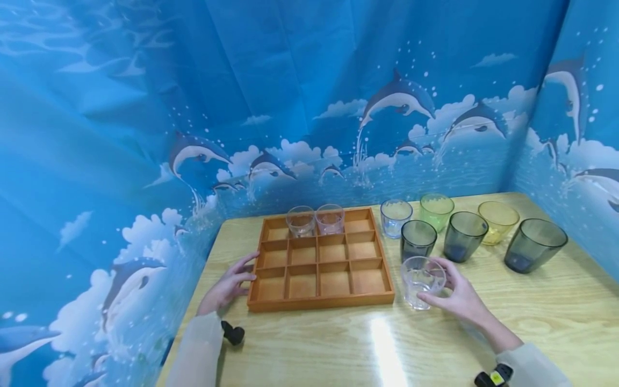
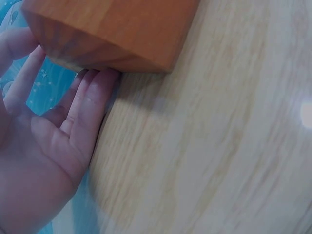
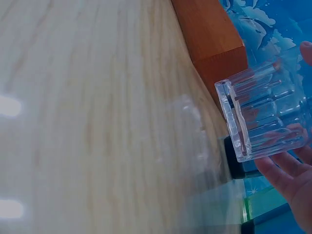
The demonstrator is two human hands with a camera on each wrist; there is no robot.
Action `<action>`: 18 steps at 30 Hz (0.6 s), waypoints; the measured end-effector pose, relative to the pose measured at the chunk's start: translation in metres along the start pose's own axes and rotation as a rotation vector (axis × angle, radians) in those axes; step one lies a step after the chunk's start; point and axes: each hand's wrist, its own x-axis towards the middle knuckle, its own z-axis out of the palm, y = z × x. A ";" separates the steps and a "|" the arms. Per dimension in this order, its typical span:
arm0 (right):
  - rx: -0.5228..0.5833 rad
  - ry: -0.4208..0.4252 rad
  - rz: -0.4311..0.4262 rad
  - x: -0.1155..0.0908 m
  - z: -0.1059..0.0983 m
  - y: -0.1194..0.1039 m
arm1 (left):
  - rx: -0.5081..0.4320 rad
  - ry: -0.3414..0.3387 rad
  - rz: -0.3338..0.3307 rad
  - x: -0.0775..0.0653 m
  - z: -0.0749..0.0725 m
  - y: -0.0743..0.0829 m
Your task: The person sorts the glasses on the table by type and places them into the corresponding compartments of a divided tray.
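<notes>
In the head view a wooden tray (image 1: pixel 321 305) divided into small compartments lies on the table. My left hand (image 1: pixel 231 282) rests at its left side, with relaxed fingers touching the wall; the left wrist view shows its fingertips (image 2: pixel 103 80) at the tray's lower edge. Just right of the tray, my right hand (image 1: pixel 456 295) holds a clear glass (image 1: pixel 418 282) between thumb and fingers. In the right wrist view this glass (image 3: pixel 265 112) has a thick base and fluted sides, and it overlaps the tray corner. Two glasses, one clear (image 1: pixel 301 223) and one pinkish (image 1: pixel 330 221), stand in back-row compartments.
Right of the tray stand a blue glass (image 1: pixel 395 220), a green glass (image 1: pixel 437 212), a yellow glass (image 1: pixel 497 223) and three dark grey glasses, one (image 1: pixel 418 239) right behind the held glass, the others (image 1: pixel 465 236) farther right (image 1: pixel 534 244). A dolphin-print curtain (image 1: pixel 300 107) hangs behind the table.
</notes>
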 end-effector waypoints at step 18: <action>0.102 0.016 -0.065 0.012 -0.011 -0.036 | -0.024 -0.006 -0.002 0.001 -0.001 0.000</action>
